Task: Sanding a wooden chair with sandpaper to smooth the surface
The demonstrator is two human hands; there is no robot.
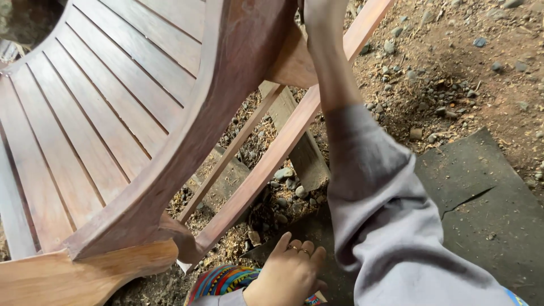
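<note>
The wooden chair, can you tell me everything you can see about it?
The wooden chair is reddish-brown, bare-looking wood, with long slats side by side and a thick curved rail along their edge. It lies tipped over on dirt ground strewn with stones and wood shavings. Thin straight bars run beneath it. The right hand reaches up to its frame at the top; the left hand rests low, apart from it.

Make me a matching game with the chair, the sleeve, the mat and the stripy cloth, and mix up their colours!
Things:
1. chair
2. sleeve
3. mat
4. stripy cloth

Colours:
a. grey
b. many bright colours
c. reddish brown wood
d. dark, nearly black

Pairs: 1-c, 2-a, 3-d, 4-b
</note>
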